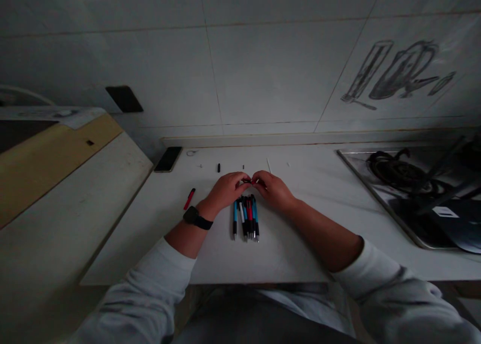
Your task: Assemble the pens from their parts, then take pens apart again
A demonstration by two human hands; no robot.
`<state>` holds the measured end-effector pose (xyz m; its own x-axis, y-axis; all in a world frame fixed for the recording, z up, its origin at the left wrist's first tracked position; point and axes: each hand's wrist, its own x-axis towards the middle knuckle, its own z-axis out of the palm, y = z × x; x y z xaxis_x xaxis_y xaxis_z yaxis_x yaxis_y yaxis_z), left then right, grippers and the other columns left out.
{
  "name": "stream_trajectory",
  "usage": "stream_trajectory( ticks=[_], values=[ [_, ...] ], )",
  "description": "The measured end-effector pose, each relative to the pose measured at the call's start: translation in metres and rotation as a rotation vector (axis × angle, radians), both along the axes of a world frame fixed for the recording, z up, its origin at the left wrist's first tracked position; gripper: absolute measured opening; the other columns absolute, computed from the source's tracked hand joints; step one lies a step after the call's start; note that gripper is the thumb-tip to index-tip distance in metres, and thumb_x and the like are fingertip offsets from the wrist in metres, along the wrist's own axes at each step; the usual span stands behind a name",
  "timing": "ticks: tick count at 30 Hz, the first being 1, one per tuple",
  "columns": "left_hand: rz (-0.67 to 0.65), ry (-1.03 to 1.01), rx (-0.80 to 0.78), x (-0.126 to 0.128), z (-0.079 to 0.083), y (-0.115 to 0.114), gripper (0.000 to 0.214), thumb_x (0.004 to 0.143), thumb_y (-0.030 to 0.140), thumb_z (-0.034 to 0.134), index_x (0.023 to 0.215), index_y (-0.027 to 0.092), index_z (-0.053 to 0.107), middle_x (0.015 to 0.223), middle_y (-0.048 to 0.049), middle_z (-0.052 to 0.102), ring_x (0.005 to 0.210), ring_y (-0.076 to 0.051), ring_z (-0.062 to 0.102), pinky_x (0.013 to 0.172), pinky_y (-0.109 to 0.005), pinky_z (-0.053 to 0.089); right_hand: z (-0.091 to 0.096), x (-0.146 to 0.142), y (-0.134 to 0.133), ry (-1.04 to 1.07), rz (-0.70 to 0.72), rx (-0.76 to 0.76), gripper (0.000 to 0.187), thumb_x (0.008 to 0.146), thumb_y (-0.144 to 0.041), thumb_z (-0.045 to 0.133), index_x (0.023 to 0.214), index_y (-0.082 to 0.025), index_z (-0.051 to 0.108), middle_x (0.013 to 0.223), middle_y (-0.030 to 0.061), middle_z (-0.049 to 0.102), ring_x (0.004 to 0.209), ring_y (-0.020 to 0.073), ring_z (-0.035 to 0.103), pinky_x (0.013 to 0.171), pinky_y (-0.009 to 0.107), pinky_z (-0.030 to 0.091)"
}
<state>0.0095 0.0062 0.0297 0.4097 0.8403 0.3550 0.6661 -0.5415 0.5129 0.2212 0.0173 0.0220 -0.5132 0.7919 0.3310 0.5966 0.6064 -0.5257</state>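
Above the desk, my left hand and right hand pinch small pen parts, joined or not I can't tell; red barrel, black grip and white tube lie loose, while the clustered pens look whole.

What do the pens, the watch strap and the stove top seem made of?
Pens: probably plastic, from their smooth coloured barrels; silvery tips, possibly metal. Watch strap: perhaps rubber or fabric, matte black. Stove top: likely metal, given its grey sheen.
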Motion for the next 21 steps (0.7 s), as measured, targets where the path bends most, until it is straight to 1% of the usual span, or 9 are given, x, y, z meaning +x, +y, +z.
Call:
stream_trajectory(
  ticks=[2, 3, 7, 10, 13, 17, 19, 21],
  values=[
    [-0.001, -0.034, 0.001, -0.003, 0.001, 0.000, 0.011, 0.095, 0.024, 0.063, 0.103, 0.023, 0.071, 0.102, -0.0031, 0.075, 0.095, -0.018, 0.068, 0.088, -0.030, 0.051, 0.001, 0.002, 0.000, 0.014, -0.003, -0.013, 0.023, 0.100, -0.028, 0.051, 0.119, -0.020, 0.061, 0.110, 0.0088, 0.071, 0.094, 0.0185, 0.066, 0.085, 0.027, 0.048],
    [0.020, -0.049, 0.004, -0.006, 0.002, 0.001, 0.010, 0.095, 0.024, 0.063, 0.101, 0.023, 0.071, 0.101, -0.0031, 0.075, 0.094, -0.018, 0.068, 0.087, -0.030, 0.051, 0.002, 0.003, 0.001, 0.008, -0.016, -0.017, 0.024, 0.100, -0.029, 0.052, 0.121, -0.020, 0.062, 0.111, 0.0089, 0.071, 0.094, 0.0188, 0.066, 0.085, 0.028, 0.048],
    [0.188, -0.130, 0.029, -0.021, 0.005, 0.004, 0.011, 0.095, 0.025, 0.062, 0.103, 0.021, 0.069, 0.102, -0.0041, 0.074, 0.088, -0.018, 0.066, 0.085, -0.031, 0.051, 0.003, 0.012, 0.009, -0.037, -0.081, -0.021, 0.028, 0.103, -0.034, 0.049, 0.116, -0.021, 0.070, 0.113, 0.0090, 0.073, 0.100, 0.0208, 0.067, 0.091, 0.031, 0.048],
    [0.247, -0.139, 0.024, -0.026, 0.006, 0.005, 0.011, 0.093, 0.022, 0.063, 0.103, 0.021, 0.069, 0.101, -0.0047, 0.073, 0.087, -0.018, 0.065, 0.085, -0.031, 0.052, 0.000, 0.015, 0.017, -0.010, -0.095, -0.036, 0.029, 0.102, -0.033, 0.049, 0.116, -0.022, 0.072, 0.116, 0.0082, 0.074, 0.105, 0.0209, 0.067, 0.095, 0.031, 0.048],
    [0.233, -0.117, 0.048, -0.024, 0.006, 0.004, 0.013, 0.093, 0.022, 0.064, 0.105, 0.021, 0.070, 0.103, -0.0051, 0.073, 0.086, -0.017, 0.065, 0.086, -0.031, 0.052, -0.003, 0.015, 0.019, 0.001, -0.100, -0.044, 0.031, 0.102, -0.032, 0.048, 0.116, -0.021, 0.073, 0.115, 0.0085, 0.075, 0.106, 0.0209, 0.067, 0.095, 0.031, 0.049],
    [0.176, -0.094, 0.051, -0.022, 0.002, 0.005, 0.015, 0.094, 0.031, 0.066, 0.103, 0.022, 0.074, 0.103, -0.0052, 0.076, 0.090, -0.019, 0.067, 0.089, -0.032, 0.051, -0.004, 0.014, 0.018, -0.031, -0.065, -0.026, 0.034, 0.104, -0.032, 0.045, 0.117, -0.020, 0.075, 0.112, 0.0086, 0.076, 0.103, 0.0201, 0.068, 0.093, 0.030, 0.049],
    [0.171, -0.135, -0.010, -0.024, -0.001, 0.008, 0.016, 0.094, 0.033, 0.066, 0.099, 0.022, 0.076, 0.099, -0.0044, 0.077, 0.089, -0.019, 0.068, 0.086, -0.031, 0.051, -0.004, 0.015, 0.018, -0.045, -0.059, -0.005, 0.034, 0.104, -0.032, 0.045, 0.115, -0.021, 0.075, 0.112, 0.0077, 0.076, 0.102, 0.0200, 0.069, 0.093, 0.030, 0.050],
    [0.158, -0.205, -0.116, -0.026, -0.005, 0.013, 0.018, 0.094, 0.033, 0.064, 0.096, 0.021, 0.077, 0.091, -0.0032, 0.078, 0.084, -0.018, 0.069, 0.080, -0.029, 0.052, -0.004, 0.017, 0.019, -0.035, -0.053, 0.038, 0.032, 0.104, -0.033, 0.048, 0.113, -0.022, 0.077, 0.109, 0.0074, 0.077, 0.100, 0.0206, 0.070, 0.092, 0.031, 0.051]
  ],
)
